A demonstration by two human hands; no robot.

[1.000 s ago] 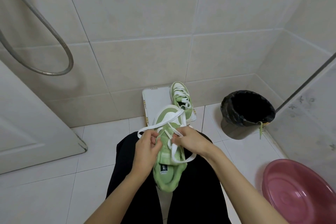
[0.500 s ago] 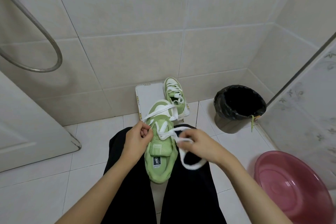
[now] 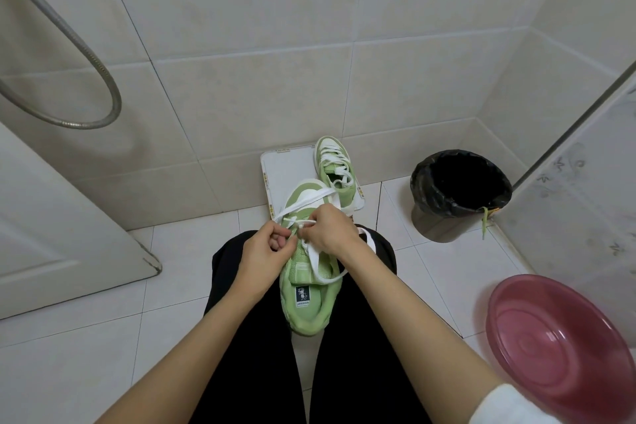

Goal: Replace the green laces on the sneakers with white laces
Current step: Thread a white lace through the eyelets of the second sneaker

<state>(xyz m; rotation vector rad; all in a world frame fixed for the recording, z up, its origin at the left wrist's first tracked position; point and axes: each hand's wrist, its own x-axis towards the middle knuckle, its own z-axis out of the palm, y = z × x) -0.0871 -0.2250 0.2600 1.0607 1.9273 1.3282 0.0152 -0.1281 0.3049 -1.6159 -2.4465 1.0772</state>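
Note:
A green sneaker (image 3: 307,299) lies between my knees, heel toward me, with a white lace (image 3: 318,262) partly threaded and looping loose over its right side. My left hand (image 3: 265,253) pinches the lace at the sneaker's left eyelets. My right hand (image 3: 330,229) is curled over the tongue and pinches another strand of the same lace. The second green sneaker (image 3: 335,170), laced in white, stands on a white board (image 3: 285,169) by the wall. A green lace (image 3: 484,222) hangs over the rim of the bin.
A black-lined waste bin (image 3: 459,189) stands on the floor at the right. A pink basin (image 3: 561,351) sits at the lower right. A metal shower hose (image 3: 86,55) hangs at the left above a white door (image 3: 51,217). A glass partition borders the right.
My right hand has moved from the right of the sneaker up and left onto the tongue, close to my left hand. The lace loop has drawn in.

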